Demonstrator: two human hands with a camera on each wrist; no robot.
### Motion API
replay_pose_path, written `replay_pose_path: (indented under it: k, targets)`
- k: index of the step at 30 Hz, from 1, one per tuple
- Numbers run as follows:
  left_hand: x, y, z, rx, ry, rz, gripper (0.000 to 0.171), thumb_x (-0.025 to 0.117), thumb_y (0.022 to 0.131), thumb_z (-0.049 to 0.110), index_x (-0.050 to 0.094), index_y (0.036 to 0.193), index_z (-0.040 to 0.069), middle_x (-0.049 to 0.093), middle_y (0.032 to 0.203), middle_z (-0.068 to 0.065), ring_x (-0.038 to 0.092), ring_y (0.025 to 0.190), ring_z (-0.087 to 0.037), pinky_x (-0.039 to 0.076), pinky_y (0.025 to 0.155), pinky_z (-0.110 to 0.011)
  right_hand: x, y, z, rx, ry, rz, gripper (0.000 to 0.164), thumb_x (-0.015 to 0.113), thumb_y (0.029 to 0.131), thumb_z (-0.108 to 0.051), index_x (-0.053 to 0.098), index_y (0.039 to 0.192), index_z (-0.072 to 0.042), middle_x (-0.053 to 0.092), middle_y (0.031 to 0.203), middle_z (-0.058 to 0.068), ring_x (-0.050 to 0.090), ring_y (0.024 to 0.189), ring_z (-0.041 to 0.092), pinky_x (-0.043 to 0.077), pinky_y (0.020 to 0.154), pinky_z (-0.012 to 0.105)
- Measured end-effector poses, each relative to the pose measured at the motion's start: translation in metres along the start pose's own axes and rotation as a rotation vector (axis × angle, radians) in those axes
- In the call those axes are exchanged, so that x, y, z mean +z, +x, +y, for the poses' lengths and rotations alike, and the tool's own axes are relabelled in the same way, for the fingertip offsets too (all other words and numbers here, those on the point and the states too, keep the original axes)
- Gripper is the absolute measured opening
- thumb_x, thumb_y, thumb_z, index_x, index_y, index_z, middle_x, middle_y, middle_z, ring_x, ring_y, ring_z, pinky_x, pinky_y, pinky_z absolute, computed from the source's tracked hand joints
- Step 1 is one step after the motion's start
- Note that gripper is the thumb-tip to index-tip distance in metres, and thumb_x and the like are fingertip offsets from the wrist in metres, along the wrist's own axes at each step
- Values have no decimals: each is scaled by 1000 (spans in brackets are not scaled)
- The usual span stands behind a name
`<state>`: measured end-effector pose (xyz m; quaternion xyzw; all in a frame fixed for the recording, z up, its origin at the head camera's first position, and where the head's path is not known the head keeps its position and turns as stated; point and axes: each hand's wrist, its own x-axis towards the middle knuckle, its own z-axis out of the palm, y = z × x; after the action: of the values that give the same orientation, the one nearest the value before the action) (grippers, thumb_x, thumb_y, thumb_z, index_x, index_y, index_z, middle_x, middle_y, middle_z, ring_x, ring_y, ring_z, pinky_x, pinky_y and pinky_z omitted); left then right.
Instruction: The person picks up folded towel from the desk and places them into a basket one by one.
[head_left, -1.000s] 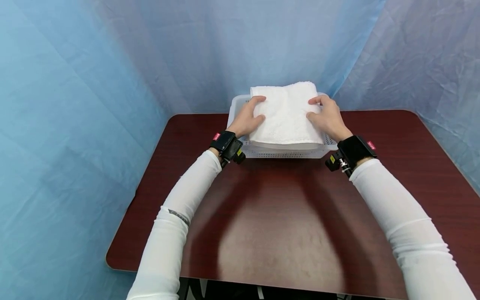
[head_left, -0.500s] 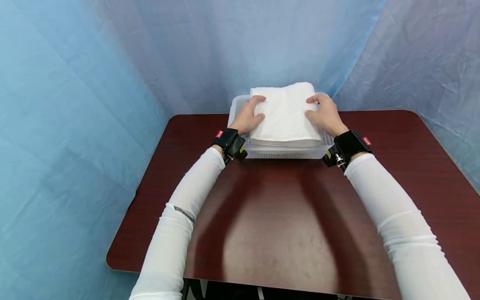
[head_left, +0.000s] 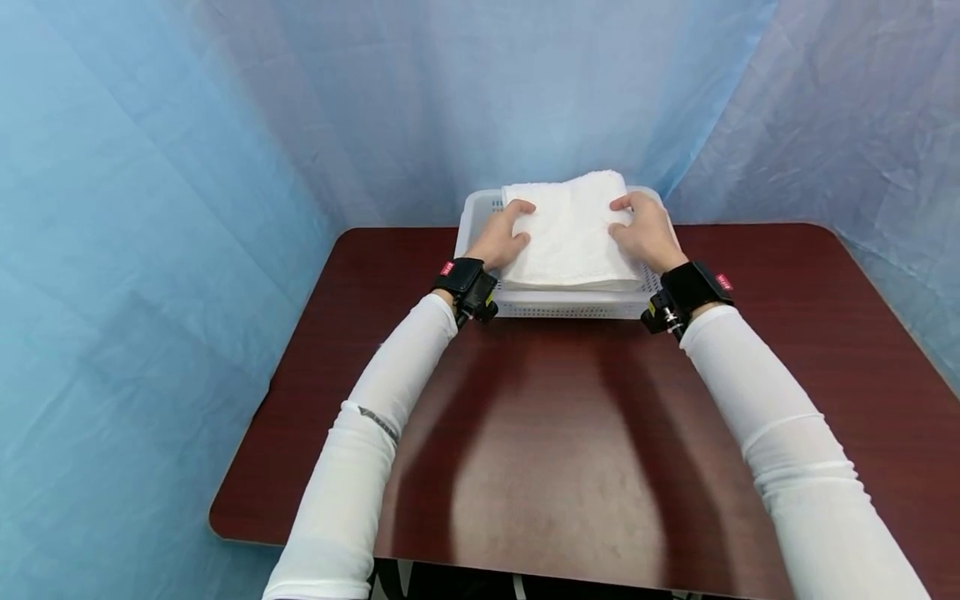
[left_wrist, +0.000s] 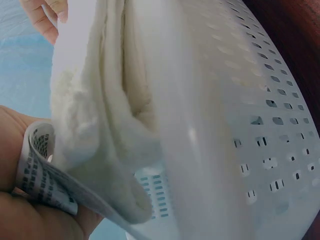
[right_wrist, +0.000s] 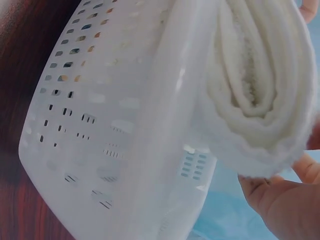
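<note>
A folded white towel [head_left: 573, 237] lies level at the top of a white perforated plastic basket [head_left: 570, 307], mostly covering its opening. My left hand [head_left: 497, 239] grips the towel's left edge, thumb and fingers spread over the side. On the opposite edge, my right hand [head_left: 647, 235] holds it the same way. The left wrist view shows stacked folds and a printed cloth tag [left_wrist: 50, 175] hanging by the left palm. In the right wrist view the rolled fold end [right_wrist: 280, 135] overlaps the basket rim [right_wrist: 175, 90]. The towel hides most of the basket's inside.
The basket stands at the back edge of a dark reddish-brown table [head_left: 555, 450]. Light blue cloth sheets [head_left: 480, 100] hang behind it and to the left. Both wrists wear black camera bands, and white sleeves cover the arms.
Both hands have lowered the towel slightly toward the basket. The right hand has shifted a little to the left, and more of the basket's right rim shows.
</note>
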<state>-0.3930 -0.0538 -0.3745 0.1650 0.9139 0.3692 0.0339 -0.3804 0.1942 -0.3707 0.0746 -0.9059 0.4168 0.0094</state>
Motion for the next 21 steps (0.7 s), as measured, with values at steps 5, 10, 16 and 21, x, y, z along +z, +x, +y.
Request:
replay_pose_path:
  k: [5, 10, 16, 21]
  targets:
    - [5, -1, -2, 15, 17, -26, 46, 48, 104, 7, 37, 149, 10, 40, 154, -10, 38, 141, -21, 34, 111, -30, 1, -3, 4, 4, -36, -19, 43, 46, 103, -8, 41, 144, 3, 37, 150, 26, 43, 91, 35, 32, 81, 43]
    - [3, -8, 0, -12, 23, -66, 48, 47, 105, 11, 34, 152, 12, 36, 155, -12, 36, 141, -24, 36, 103, -33, 1, -4, 8, -21, -43, -48, 45, 46, 102, -7, 39, 145, 6, 38, 148, 29, 47, 105, 37, 35, 86, 44]
    - [-1, -12, -3, -23, 30, -132, 58, 52, 103, 20, 28, 156, 15, 33, 157, -13, 33, 143, -26, 34, 110, -38, 1, -7, 10, -53, -56, -103, 49, 46, 103, -4, 33, 149, 7, 31, 153, 30, 37, 135, 42, 33, 91, 46]
    - [-1, -11, -6, -12, 69, -159, 65, 56, 102, 24, 25, 158, 15, 30, 159, -13, 31, 145, -26, 33, 112, -39, 3, -8, 12, -81, -88, -101, 49, 45, 101, 0, 34, 147, 11, 32, 150, 34, 28, 141, 45, 32, 104, 49]
